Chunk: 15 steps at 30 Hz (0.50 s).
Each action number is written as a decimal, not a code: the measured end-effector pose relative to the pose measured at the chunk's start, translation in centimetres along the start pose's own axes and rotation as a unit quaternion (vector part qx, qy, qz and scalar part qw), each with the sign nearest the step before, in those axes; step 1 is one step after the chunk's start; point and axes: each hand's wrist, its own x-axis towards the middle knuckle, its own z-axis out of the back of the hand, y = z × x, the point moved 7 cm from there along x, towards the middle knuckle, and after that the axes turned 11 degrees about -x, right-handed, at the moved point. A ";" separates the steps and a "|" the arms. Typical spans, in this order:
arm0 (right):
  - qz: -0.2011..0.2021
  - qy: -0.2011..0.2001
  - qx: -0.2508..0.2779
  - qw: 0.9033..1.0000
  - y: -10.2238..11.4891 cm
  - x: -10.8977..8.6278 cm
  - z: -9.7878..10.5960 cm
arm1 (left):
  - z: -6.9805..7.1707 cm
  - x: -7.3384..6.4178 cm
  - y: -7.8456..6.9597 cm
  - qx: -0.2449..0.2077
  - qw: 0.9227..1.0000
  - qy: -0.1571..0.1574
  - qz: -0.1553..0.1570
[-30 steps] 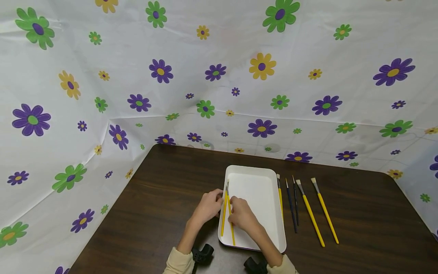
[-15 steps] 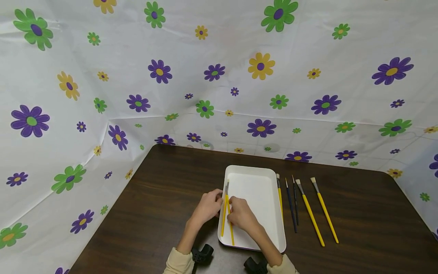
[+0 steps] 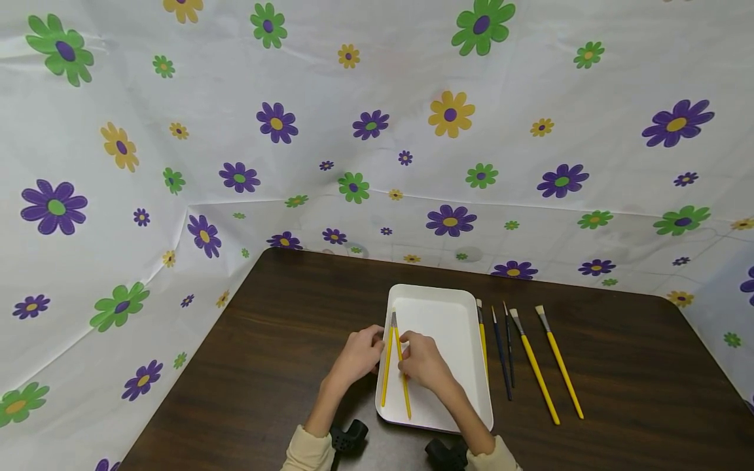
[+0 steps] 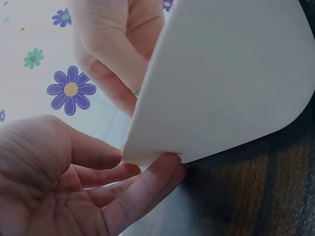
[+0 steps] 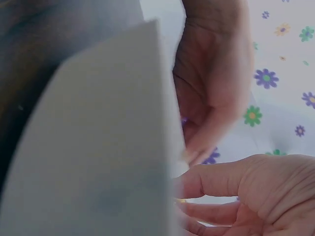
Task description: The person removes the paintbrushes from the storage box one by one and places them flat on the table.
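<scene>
A white tray [image 3: 438, 311] lies on the dark wooden table, its long sides running away from me. My left hand [image 3: 358, 353] grips the tray's left rim; in the left wrist view, thumb and fingers of the left hand [image 4: 113, 182] pinch the wall of the tray [image 4: 231, 73]. Inside, a yellow paintbrush [image 3: 387, 373] rests along the left side. My right hand [image 3: 424, 360] pinches a second yellow paintbrush [image 3: 407, 399] beside it. The bristle ends of the two meet at the top. In the right wrist view the tray wall hides the fingertips of the right hand [image 5: 236, 191].
Right of the tray lie a yellow brush [image 3: 483, 340] close against its side, two dark thin brushes [image 3: 501, 353], and two longer yellow brushes [image 3: 536, 369]. A flowered white cloth [image 3: 377, 150] hangs behind the table [image 3: 277, 314].
The right hand has shifted a little to the right, and the lower end of its paintbrush has swung right with it. The left hand and the tray have stayed in place.
</scene>
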 end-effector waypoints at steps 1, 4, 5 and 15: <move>-0.002 -0.003 0.005 1.000 -0.1 0.0 0.3 | 0.0 0.0 0.0 0.001 1.000 -0.001 -0.001; -0.008 -0.012 0.015 1.000 -0.3 0.0 1.0 | 0.0 0.0 0.0 0.006 1.000 -0.002 -0.002; -0.010 -0.014 0.019 1.000 -0.4 0.0 1.2 | 0.0 0.0 0.0 0.007 1.000 -0.001 -0.004; -0.013 -0.055 0.058 0.997 -0.7 -0.2 3.4 | 0.0 -0.1 -0.2 0.004 1.000 0.003 -0.001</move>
